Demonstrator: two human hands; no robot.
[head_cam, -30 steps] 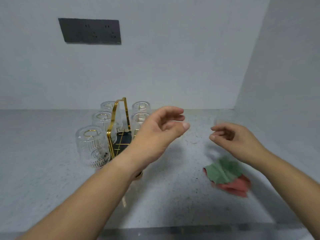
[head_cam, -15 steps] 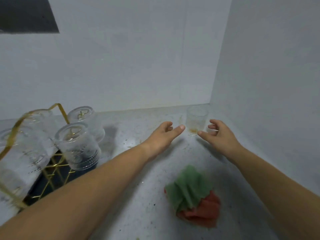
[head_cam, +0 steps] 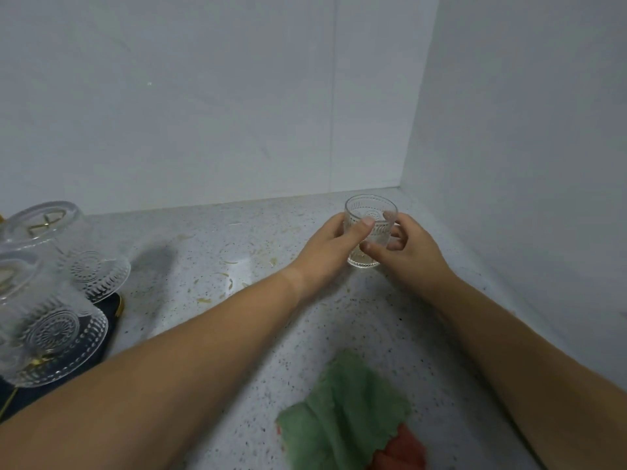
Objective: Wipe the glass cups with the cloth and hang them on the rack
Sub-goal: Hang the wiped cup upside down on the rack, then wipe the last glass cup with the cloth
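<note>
An embossed glass cup [head_cam: 370,212] stands upright on the speckled counter near the back right corner. My left hand [head_cam: 334,247] grips its left side, thumb across the front. My right hand [head_cam: 409,251] holds its right side with curled fingers. A green and red cloth [head_cam: 346,417] lies crumpled on the counter, near me, between my forearms. At the far left, two upturned glass cups [head_cam: 88,266] hang on a gold wire rack [head_cam: 44,221] with a dark base.
White walls meet in a corner just behind and right of the held cup. The speckled grey counter [head_cam: 220,259] stretches between the rack and the cup, with small scraps scattered on it.
Both hands reached forward to the far right corner and closed around the glass cup. The view swung right and closer, so the rack slid to the left edge.
</note>
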